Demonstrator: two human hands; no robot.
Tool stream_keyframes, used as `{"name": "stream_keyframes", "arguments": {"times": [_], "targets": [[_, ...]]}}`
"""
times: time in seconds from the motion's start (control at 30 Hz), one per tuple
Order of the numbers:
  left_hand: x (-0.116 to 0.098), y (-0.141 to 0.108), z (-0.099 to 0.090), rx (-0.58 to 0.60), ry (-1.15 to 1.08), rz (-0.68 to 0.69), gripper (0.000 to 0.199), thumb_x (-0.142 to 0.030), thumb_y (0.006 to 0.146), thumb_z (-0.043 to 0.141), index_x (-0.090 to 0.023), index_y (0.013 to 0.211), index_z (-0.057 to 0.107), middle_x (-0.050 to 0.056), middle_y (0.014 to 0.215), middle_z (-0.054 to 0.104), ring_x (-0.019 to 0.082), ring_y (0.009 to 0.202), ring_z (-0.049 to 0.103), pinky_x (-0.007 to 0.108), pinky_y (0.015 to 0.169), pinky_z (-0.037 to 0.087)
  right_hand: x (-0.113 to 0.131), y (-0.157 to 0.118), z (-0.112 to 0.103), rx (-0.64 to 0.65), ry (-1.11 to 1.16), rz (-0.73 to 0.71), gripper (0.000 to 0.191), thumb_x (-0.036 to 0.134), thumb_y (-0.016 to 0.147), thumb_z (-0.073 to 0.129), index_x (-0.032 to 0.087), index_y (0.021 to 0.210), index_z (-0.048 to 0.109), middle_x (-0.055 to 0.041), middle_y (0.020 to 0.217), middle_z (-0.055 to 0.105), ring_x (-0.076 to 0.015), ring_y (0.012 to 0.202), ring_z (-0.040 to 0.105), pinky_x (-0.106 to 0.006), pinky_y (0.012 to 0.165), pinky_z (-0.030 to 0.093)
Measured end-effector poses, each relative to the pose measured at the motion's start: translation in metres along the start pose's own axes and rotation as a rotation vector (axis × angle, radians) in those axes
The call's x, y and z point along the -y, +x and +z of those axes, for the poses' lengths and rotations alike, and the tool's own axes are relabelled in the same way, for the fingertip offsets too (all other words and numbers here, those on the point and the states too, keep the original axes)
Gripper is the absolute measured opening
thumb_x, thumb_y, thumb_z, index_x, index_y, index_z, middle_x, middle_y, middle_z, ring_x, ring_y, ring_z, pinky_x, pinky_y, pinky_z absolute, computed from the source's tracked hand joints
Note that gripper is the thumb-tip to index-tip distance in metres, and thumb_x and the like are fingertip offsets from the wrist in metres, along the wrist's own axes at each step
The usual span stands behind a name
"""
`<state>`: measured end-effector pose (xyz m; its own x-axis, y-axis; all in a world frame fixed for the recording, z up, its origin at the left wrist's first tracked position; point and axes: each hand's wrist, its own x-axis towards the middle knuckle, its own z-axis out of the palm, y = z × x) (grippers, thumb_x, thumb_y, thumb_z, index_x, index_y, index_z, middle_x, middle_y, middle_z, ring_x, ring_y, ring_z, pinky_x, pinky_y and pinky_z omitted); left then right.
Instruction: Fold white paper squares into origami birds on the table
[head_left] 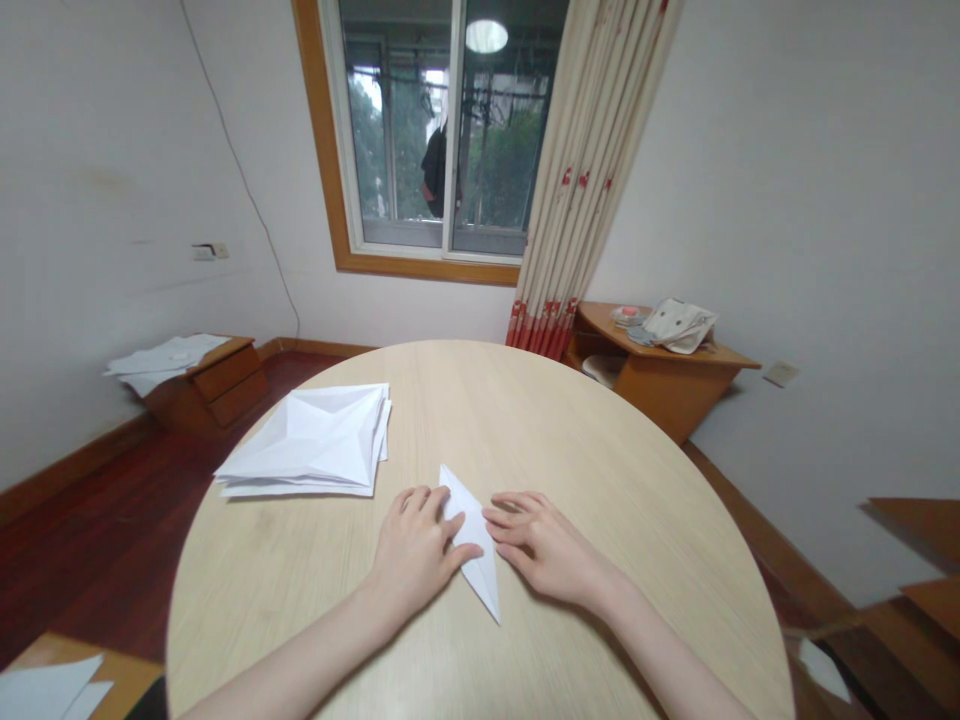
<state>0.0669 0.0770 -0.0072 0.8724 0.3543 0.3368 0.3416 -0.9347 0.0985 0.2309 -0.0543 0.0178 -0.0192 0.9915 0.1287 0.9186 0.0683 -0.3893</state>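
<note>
A folded white sheet of paper (474, 545), shaped like a long narrow diamond, lies flat on the round wooden table (510, 420) between my hands. My left hand (417, 535) rests along its left edge, fingers spread, with the thumb and a fingertip lying on top of the paper. From the other side, the fingertips of my right hand (536, 540) touch or nearly touch the paper's right edge, with the fingers stretched out. Neither hand is wrapped around anything.
Creased, folded white papers (315, 440) are stacked at the table's left. Beyond the table stand a low drawer cabinet (229, 385) with papers on it and a corner desk (667, 385) holding a cloth bag (681, 325). More paper (52, 690) lies at lower left.
</note>
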Motion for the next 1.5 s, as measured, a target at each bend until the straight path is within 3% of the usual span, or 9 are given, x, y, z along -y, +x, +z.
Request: {"name": "stream_keyframes", "arguments": {"times": [0.3, 0.5, 0.8, 1.07, 1.33, 1.5], "targets": [[0.002, 0.001, 0.000, 0.033, -0.026, 0.010, 0.028, -0.041, 0.085, 0.065, -0.028, 0.110, 0.067, 0.005, 0.116, 0.062, 0.026, 0.103, 0.052, 0.040, 0.085, 0.041, -0.003, 0.000, 0.001, -0.005, 0.034, 0.021, 0.029, 0.018, 0.088, 0.052, 0.024, 0.108, 0.071, -0.0027, 0.120, 0.066, -0.0265, 0.125, 0.048, -0.047, 0.104, 0.036], [0.007, 0.003, 0.006, 0.024, -0.074, 0.080, 0.015, -0.024, 0.090, 0.060, -0.026, 0.102, 0.069, 0.004, 0.105, 0.067, 0.023, 0.095, 0.054, 0.038, 0.083, 0.042, -0.010, -0.002, 0.004, -0.068, 0.042, -0.012, 0.027, 0.016, 0.087, 0.054, 0.025, 0.105, 0.073, -0.0027, 0.112, 0.071, -0.0252, 0.117, 0.055, -0.046, 0.099, 0.042], [0.016, 0.004, 0.018, 0.027, -0.230, 0.196, 0.027, -0.007, 0.090, 0.052, -0.020, 0.108, 0.067, 0.006, 0.110, 0.068, 0.021, 0.097, 0.060, 0.034, 0.084, 0.049, -0.018, 0.000, 0.014, -0.159, 0.126, -0.104, 0.032, 0.008, 0.088, 0.050, 0.027, 0.099, 0.073, -0.0001, 0.095, 0.075, -0.0182, 0.102, 0.061, -0.035, 0.093, 0.046], [0.024, 0.005, 0.021, 0.055, -0.403, 0.313, 0.043, 0.000, 0.089, 0.048, -0.023, 0.123, 0.060, 0.006, 0.119, 0.065, 0.017, 0.107, 0.060, 0.031, 0.092, 0.049, -0.013, 0.001, 0.013, -0.197, 0.085, -0.116, 0.018, 0.010, 0.081, 0.063, 0.021, 0.093, 0.070, -0.0035, 0.098, 0.071, -0.0198, 0.097, 0.059, -0.037, 0.090, 0.045], [0.024, 0.005, 0.019, 0.084, -0.437, 0.319, 0.040, -0.001, 0.089, 0.048, -0.023, 0.120, 0.063, 0.007, 0.120, 0.065, 0.018, 0.109, 0.060, 0.032, 0.093, 0.049, -0.016, 0.001, 0.014, -0.207, 0.095, -0.114, 0.003, 0.020, 0.083, 0.067, 0.020, 0.085, 0.068, -0.0045, 0.094, 0.069, -0.0190, 0.090, 0.060, -0.034, 0.082, 0.048], [0.024, 0.005, 0.021, 0.089, -0.456, 0.328, 0.043, 0.000, 0.089, 0.046, -0.024, 0.120, 0.063, 0.006, 0.120, 0.065, 0.017, 0.110, 0.059, 0.030, 0.094, 0.049, -0.014, 0.000, 0.013, -0.194, 0.079, -0.093, 0.014, 0.024, 0.091, 0.057, 0.021, 0.085, 0.070, -0.0051, 0.091, 0.068, -0.0189, 0.090, 0.060, -0.034, 0.082, 0.048]]}}
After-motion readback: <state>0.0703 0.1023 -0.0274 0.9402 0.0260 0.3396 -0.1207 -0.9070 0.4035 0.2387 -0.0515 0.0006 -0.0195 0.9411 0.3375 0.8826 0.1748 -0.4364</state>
